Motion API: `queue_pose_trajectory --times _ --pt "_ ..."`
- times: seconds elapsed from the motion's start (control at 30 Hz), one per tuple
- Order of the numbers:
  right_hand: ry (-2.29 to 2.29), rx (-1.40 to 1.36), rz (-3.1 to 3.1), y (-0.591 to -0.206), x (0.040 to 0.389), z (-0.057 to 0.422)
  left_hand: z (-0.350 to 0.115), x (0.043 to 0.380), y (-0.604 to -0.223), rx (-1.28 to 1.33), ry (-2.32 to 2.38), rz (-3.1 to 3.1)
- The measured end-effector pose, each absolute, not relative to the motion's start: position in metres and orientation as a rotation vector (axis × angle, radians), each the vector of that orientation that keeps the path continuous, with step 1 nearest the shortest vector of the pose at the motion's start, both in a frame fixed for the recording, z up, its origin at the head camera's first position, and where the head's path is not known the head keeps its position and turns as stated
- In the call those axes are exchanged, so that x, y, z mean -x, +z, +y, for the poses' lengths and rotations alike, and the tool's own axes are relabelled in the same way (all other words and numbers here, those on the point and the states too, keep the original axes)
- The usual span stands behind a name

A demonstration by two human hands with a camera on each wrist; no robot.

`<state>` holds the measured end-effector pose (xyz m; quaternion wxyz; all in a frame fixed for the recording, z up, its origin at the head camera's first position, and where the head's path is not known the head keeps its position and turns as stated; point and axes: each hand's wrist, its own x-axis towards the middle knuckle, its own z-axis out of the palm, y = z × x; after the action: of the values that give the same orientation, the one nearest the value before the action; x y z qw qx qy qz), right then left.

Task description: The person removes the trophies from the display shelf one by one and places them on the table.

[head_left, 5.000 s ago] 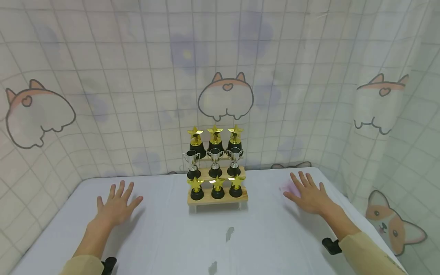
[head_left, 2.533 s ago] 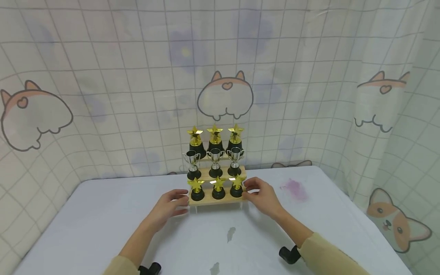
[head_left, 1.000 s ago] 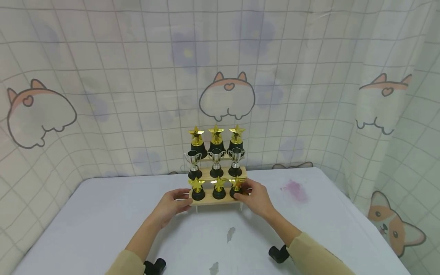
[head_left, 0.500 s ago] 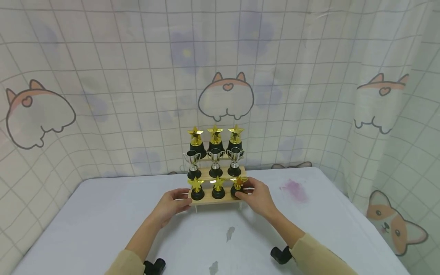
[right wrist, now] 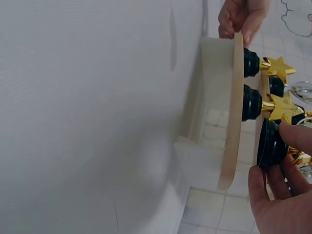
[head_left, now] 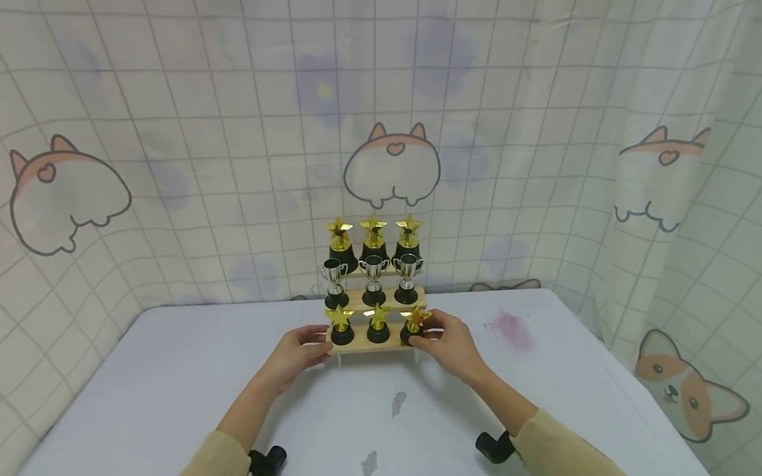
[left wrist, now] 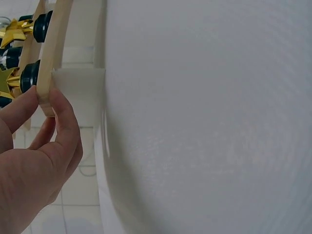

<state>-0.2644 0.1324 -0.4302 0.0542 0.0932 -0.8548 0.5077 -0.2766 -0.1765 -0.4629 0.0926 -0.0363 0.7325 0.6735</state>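
A three-tier wooden display stand (head_left: 360, 345) holds small trophies near the table's back edge. My left hand (head_left: 292, 357) pinches the left end of the front board (left wrist: 54, 44), thumb on top and fingers beneath. My right hand (head_left: 450, 344) grips the front row's rightmost gold star trophy (head_left: 412, 332) by its black base. In the right wrist view that base (right wrist: 272, 144) is tilted, with a gap between it and the board. The other two front star trophies, left (head_left: 341, 329) and middle (head_left: 378, 328), stand upright on the board.
Silver cup trophies (head_left: 373, 281) stand on the middle tier and larger gold star trophies (head_left: 374, 241) on the top tier. A white cloth with grey and pink stains (head_left: 510, 329) covers the table. A patterned curtain (head_left: 238, 165) hangs behind and at both sides.
From lying spread on the table, both hands have come to the stand. The left took hold of the board; the right took the front right star trophy, shifting it slightly right and off the board.
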Motion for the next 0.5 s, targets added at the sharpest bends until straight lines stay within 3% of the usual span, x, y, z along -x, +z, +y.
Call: queue_pose_trajectory --times 0.5 --pt "1.678 -0.264 -2.597 -0.432 0.252 0.122 -0.176 0.277 -0.463 0.109 2.012 2.167"
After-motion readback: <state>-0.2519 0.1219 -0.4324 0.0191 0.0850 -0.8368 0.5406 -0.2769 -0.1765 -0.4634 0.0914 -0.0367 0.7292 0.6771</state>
